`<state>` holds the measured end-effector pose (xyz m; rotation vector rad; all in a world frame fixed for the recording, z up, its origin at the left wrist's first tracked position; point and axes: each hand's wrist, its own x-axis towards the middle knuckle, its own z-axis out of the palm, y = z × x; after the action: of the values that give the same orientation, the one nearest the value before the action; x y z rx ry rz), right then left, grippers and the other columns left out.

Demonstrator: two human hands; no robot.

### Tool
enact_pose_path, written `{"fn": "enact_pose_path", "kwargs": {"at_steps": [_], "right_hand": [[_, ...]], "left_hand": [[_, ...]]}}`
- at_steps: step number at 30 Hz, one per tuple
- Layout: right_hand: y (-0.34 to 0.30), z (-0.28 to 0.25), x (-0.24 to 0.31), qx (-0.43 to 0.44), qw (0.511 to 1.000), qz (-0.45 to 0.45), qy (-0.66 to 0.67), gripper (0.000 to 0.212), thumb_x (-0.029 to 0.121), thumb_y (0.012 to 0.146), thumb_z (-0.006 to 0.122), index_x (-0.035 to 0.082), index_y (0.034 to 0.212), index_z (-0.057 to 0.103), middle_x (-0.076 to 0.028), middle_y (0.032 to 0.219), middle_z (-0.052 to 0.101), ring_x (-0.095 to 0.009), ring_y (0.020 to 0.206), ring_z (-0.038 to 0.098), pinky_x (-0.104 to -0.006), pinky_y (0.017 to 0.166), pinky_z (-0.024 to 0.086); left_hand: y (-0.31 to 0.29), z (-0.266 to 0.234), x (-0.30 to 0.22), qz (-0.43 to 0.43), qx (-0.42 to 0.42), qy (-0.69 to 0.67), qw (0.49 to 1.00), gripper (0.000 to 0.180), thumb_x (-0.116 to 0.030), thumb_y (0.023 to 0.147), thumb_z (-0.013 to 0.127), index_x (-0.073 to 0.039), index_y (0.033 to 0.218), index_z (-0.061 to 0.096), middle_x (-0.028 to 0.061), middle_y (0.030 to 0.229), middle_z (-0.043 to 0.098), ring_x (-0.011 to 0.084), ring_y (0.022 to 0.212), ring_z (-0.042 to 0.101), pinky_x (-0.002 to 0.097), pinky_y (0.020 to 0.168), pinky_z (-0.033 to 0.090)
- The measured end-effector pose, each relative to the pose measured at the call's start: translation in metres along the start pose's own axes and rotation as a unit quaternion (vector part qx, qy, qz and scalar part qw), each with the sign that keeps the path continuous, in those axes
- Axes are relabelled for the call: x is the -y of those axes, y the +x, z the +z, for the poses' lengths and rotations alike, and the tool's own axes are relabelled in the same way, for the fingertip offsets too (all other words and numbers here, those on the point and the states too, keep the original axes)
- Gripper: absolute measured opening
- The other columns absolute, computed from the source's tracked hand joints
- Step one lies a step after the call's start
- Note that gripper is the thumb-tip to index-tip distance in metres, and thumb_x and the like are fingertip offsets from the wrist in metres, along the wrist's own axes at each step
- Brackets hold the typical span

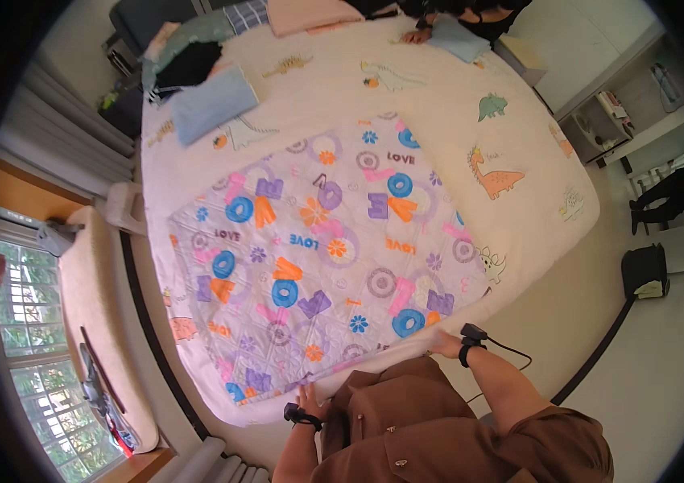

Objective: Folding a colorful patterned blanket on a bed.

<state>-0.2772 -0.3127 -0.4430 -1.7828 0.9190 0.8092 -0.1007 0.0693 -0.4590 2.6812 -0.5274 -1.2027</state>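
A quilt [330, 249] lies on the bed [438, 113], between window [56, 354] and shelf unit [640, 92].

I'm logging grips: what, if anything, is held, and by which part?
Cannot be told: the left hand is at the near edge of the patterned quilt, the right hand at the near edge of the bed; no clear grip shows.

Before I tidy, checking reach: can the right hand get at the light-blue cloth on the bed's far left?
Probably not: the spread patterned quilt lies between the right hand and that cloth.
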Motion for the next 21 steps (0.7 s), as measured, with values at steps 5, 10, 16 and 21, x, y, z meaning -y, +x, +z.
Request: {"fn": "enact_pose_path", "kwargs": {"at_steps": [5,10,16,21], "right_hand": [[-0.054,-0.009,-0.017,0.089,0.978,0.185,0.035,0.048,0.047,0.076,0.046,0.007,0.101,0.054,-0.009,0.102,0.054,-0.015,0.085,0.051,-0.0299,0.064,0.043],[-0.044,-0.010,-0.050,-0.042,0.980,0.167,0.103,0.038,0.040,0.075,0.048,0.006,0.085,0.061,-0.006,0.074,0.062,-0.018,0.061,0.056,-0.0306,0.056,0.044],[-0.014,-0.018,-0.056,-0.230,0.973,0.019,-0.015,0.037,0.036,0.072,0.052,0.001,0.084,0.060,-0.011,0.067,0.060,-0.020,0.061,0.056,-0.0324,0.057,0.044],[0.003,-0.028,-0.053,-0.180,0.956,0.047,0.228,0.023,0.029,0.073,0.053,0.006,0.075,0.056,-0.001,0.059,0.051,-0.011,0.045,0.044,-0.0248,0.038,0.033]], "left_hand": [[0.015,-0.017,0.022,0.015,0.078,-0.027,0.996,0.061,-0.045,0.072,0.048,-0.001,0.115,0.042,0.0240,0.111,0.045,0.0350,0.104,0.044,0.0370,0.086,0.037],[0.011,-0.038,0.020,0.058,0.036,-0.021,0.997,0.057,-0.045,0.072,0.047,-0.002,0.109,0.049,0.0227,0.103,0.052,0.0332,0.099,0.048,0.0379,0.085,0.037],[0.005,-0.032,0.059,0.025,0.026,-0.023,0.999,0.059,-0.048,0.071,0.049,-0.001,0.107,0.051,0.0200,0.106,0.051,0.0304,0.101,0.048,0.0350,0.086,0.037],[0.004,-0.029,0.105,-0.031,0.069,-0.004,0.997,0.057,-0.045,0.071,0.052,-0.002,0.107,0.051,0.0176,0.106,0.052,0.0282,0.101,0.049,0.0333,0.086,0.038]]}}
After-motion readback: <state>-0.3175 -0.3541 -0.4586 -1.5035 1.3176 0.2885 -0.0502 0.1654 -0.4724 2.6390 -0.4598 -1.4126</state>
